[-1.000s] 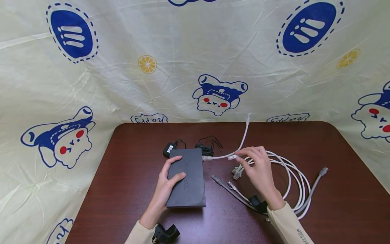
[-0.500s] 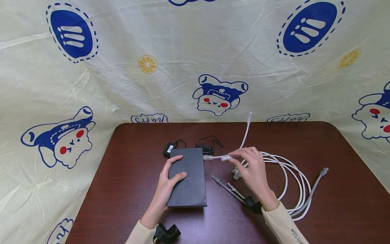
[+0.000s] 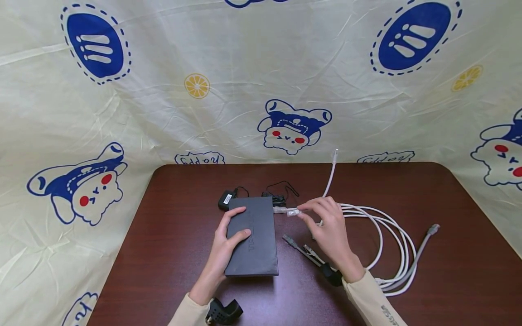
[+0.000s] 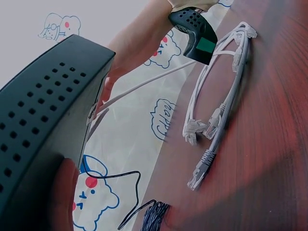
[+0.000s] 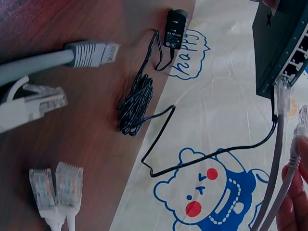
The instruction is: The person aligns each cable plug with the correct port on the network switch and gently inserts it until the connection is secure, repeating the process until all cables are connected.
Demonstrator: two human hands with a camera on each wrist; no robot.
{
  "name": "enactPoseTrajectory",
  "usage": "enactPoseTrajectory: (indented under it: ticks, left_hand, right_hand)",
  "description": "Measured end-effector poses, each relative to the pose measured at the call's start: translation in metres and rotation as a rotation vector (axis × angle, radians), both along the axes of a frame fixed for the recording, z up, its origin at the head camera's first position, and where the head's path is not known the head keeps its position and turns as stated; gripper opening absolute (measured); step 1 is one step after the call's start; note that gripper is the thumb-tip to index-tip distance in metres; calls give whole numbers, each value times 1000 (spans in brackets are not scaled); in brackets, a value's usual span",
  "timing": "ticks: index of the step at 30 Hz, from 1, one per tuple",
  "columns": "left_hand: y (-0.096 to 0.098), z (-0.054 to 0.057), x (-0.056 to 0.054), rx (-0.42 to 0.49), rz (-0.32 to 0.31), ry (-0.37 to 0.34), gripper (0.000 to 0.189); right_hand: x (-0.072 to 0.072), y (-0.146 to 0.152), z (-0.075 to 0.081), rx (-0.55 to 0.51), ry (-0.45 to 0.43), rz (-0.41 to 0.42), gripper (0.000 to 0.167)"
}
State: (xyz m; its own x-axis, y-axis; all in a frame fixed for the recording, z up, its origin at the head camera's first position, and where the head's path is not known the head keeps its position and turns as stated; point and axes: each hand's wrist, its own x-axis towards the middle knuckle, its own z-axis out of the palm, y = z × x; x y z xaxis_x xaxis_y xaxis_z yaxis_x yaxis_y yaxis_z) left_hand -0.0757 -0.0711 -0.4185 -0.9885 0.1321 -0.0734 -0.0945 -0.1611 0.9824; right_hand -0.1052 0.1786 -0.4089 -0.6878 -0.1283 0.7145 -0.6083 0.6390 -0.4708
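My left hand (image 3: 223,251) grips the left side of a dark network switch (image 3: 261,244), its thumb lying across the top face. The switch is held above the table, and a row of ports (image 5: 294,62) shows on its side in the right wrist view. One Ethernet plug (image 3: 279,210) sits in the end port, its pale cable running off to the right. My right hand (image 3: 329,226) pinches a second Ethernet plug (image 3: 292,212) by its boot. This clear plug (image 5: 301,120) points toward the ports, a short gap from them.
Coiled white and grey Ethernet cables (image 3: 401,244) lie on the right of the table (image 3: 163,271), with several loose plugs. Behind the switch are a black power adapter (image 3: 226,199) and its bundled cord (image 5: 137,103). A cable's free end (image 3: 335,156) sticks up at the back.
My right hand has moved left with the pinched plug, bringing it closer to the switch. The switch has shifted very slightly right in my left hand.
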Motion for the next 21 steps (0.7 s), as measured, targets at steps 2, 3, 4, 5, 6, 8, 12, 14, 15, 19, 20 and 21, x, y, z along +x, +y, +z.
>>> enactPoseTrajectory:
  ticks: [2, 3, 4, 5, 6, 8, 12, 14, 15, 19, 20, 21]
  left_hand:
    - [0, 0, 0, -4, -1, -1, 50]
    - [0, 0, 0, -6, -2, -1, 49]
    - [0, 0, 0, -7, -3, -1, 49]
    - [0, 0, 0, -9, -3, 0, 49]
    - [0, 0, 0, -10, -3, 1, 49]
    - [0, 0, 0, -12, -3, 5, 49]
    - [0, 0, -1, -18, -7, 9, 49]
    - [0, 0, -1, -21, -10, 11, 49]
    - [0, 0, -1, -24, -12, 12, 49]
    - [0, 0, -1, -25, -19, 14, 49]
    - [0, 0, -1, -25, -20, 14, 49]
    - [0, 0, -1, -24, -22, 13, 49]
  right_hand:
    - [0, -2, 0, 0, 5, 7, 19]
    - [1, -3, 0, 0, 5, 10, 19]
    - [1, -4, 0, 2, 5, 12, 19]
    - [1, -5, 0, 4, 6, 14, 19]
    - [1, -6, 0, 5, 4, 16, 18]
    - [1, -7, -1, 8, 3, 18, 18]
    - [2, -12, -2, 21, 18, 20, 17]
    - [2, -15, -2, 28, 31, 17, 17]
    - [2, -16, -2, 30, 37, 17, 16]
    - [2, -19, -2, 41, 37, 21, 15]
    - [3, -19, -2, 43, 32, 24, 15]
    - [3, -20, -1, 46, 28, 25, 15]
